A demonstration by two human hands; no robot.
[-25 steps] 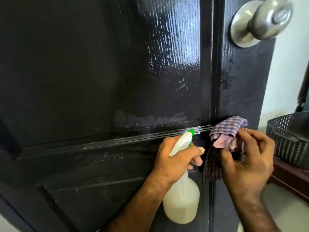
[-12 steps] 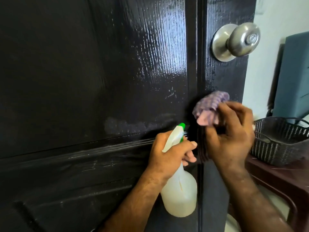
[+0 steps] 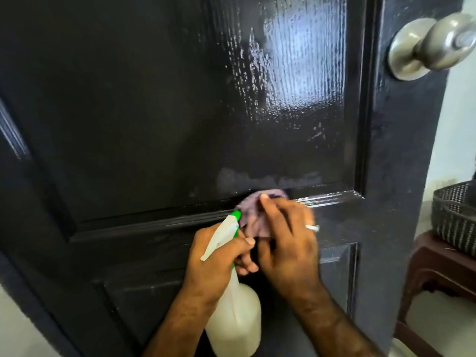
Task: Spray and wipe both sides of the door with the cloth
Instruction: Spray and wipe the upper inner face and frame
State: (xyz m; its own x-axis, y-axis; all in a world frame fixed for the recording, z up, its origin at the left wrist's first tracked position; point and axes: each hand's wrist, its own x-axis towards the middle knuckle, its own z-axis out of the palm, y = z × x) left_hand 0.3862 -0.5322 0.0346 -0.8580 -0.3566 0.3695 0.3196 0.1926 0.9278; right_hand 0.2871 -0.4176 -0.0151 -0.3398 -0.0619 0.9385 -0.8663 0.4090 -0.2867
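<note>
1. Door point(image 3: 128, 112): black, glossy, panelled; a wet sheen covers its upper panel, a dull smear lies just above the moulding.
2. Left hand point(image 3: 216, 261): below the door's moulding, fingers wrapped round the neck of a spray bottle point(image 3: 235, 320); its green nozzle tip points at the door.
3. Right hand point(image 3: 286, 243): just right of the bottle, fingers bunched on the cloth point(image 3: 251, 215), pressing it against the moulding; motion-blurred.
4. Knob point(image 3: 432, 45): metal, at the door's upper right edge.
5. Basket point(image 3: 456, 217): dark woven, on a brown stool point(image 3: 438, 264), right of the door.
</note>
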